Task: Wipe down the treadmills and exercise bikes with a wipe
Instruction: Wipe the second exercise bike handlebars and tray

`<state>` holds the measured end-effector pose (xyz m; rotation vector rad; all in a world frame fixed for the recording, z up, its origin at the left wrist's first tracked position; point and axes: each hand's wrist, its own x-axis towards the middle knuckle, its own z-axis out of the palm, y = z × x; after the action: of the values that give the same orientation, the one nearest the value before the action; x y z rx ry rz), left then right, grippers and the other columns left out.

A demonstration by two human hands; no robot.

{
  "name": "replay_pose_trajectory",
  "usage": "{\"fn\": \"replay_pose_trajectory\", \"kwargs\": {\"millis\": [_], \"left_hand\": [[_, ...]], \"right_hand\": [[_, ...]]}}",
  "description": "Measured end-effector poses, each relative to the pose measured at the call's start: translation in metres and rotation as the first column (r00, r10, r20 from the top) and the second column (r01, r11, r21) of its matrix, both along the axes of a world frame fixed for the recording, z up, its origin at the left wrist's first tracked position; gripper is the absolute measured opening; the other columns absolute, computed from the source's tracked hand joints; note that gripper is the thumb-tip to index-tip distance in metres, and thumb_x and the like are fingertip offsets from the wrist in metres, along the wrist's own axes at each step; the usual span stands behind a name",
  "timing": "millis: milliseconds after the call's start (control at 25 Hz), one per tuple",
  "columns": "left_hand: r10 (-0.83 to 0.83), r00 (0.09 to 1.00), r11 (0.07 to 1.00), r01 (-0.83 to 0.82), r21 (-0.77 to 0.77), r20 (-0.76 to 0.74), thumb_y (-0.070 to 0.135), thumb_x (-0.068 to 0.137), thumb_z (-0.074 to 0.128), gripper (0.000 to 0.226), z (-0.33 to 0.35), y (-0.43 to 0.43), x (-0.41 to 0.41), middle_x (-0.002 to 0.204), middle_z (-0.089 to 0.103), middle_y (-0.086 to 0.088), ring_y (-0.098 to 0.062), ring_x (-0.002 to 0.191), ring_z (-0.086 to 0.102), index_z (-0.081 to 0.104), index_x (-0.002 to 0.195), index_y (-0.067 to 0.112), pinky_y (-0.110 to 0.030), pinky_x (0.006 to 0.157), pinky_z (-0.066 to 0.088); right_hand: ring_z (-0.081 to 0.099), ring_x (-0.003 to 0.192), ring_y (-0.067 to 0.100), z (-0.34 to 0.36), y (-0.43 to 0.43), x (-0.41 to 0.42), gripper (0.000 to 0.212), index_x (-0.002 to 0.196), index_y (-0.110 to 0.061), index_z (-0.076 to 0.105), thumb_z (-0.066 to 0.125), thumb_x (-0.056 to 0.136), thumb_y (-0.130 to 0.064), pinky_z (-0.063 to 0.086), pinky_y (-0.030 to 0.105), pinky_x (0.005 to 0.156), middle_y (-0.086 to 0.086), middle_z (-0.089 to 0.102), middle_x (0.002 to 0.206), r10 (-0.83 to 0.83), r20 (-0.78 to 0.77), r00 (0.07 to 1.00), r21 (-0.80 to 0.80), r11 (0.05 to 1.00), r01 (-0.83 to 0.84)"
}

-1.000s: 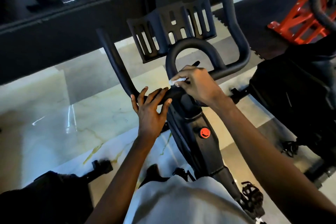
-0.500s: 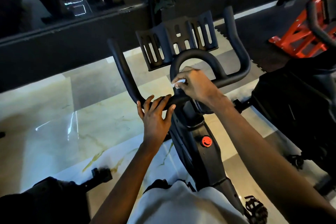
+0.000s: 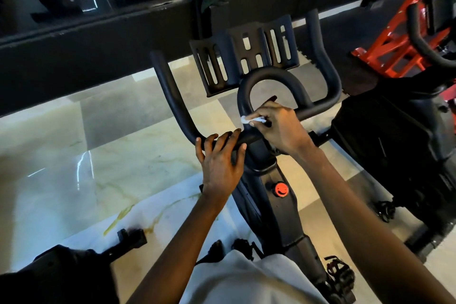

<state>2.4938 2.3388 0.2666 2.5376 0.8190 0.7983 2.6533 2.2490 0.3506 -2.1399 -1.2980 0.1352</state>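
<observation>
A black exercise bike [image 3: 278, 219] stands right in front of me, its black handlebar [image 3: 172, 103] curving up at both sides with a loop in the middle. My right hand [image 3: 278, 128] pinches a small white wipe [image 3: 249, 119] against the left base of that loop. My left hand [image 3: 219, 163] rests on the crossbar just left of the stem, fingers straight and spread over the bar. A slotted black tray [image 3: 246, 54] sits beyond the loop. A red knob [image 3: 281, 189] is on the frame below.
A second black bike [image 3: 394, 145] stands close on the right, and a red machine frame [image 3: 394, 39] is at the far right. Another black machine part [image 3: 61, 271] lies at the lower left. Glossy marble floor [image 3: 74, 155] spreads left; a dark ledge [image 3: 86, 39] runs across behind.
The view has tilted so the bike sits lower in frame. My right hand with the wipe has stayed at the loop's left base, shifting slightly. My left hand keeps its place on the crossbar.
</observation>
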Motion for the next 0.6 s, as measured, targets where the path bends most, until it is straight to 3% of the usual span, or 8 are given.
{"fn": "replay_pose_trajectory", "kwargs": {"millis": [120,320,440,600], "left_hand": [[-0.003,1.0,1.0,0.003,-0.021,0.025,0.042,0.101,0.049,0.038,0.001,-0.003,0.004,0.128,0.064,0.008,-0.026,0.123,0.049,0.061,0.135,0.029,-0.053,0.119,0.011],[-0.009,0.999,0.998,0.012,-0.066,0.042,0.041,0.102,0.047,0.039,0.0,-0.004,0.004,0.127,0.063,0.008,-0.025,0.125,0.047,0.058,0.138,0.032,-0.052,0.119,0.006],[0.001,1.0,0.995,0.001,-0.097,0.019,0.043,0.102,0.046,0.039,0.006,-0.005,0.004,0.124,0.065,0.009,-0.025,0.125,0.047,0.059,0.137,0.032,-0.052,0.119,0.005],[-0.028,0.998,0.987,0.02,-0.158,-0.048,0.049,0.099,0.037,0.05,0.022,-0.012,0.016,0.125,0.069,0.003,-0.031,0.13,0.049,0.057,0.138,0.025,-0.052,0.119,0.008]], "right_hand": [[0.062,0.094,0.008,-0.004,0.017,0.003,0.017,0.107,-0.018,0.076,0.068,0.093,-0.014,0.046,0.014,0.09,-0.002,0.067,0.103,-0.097,0.039,0.995,0.114,0.989,0.092],[0.065,0.099,0.01,-0.005,0.048,0.014,0.017,0.109,-0.019,0.075,0.067,0.094,-0.018,0.047,0.016,0.096,-0.001,0.071,0.108,-0.27,-0.019,0.963,0.185,0.945,0.269],[0.065,0.094,0.007,-0.003,0.027,0.002,0.017,0.105,-0.027,0.075,0.071,0.092,-0.019,0.054,0.029,0.088,-0.008,0.069,0.102,-0.185,-0.055,0.981,0.149,0.97,0.192],[0.063,0.093,0.004,0.0,0.016,0.009,0.018,0.105,-0.026,0.076,0.071,0.091,-0.016,0.052,0.025,0.087,-0.007,0.067,0.102,-0.054,-0.006,0.999,0.104,0.993,0.054]]}}
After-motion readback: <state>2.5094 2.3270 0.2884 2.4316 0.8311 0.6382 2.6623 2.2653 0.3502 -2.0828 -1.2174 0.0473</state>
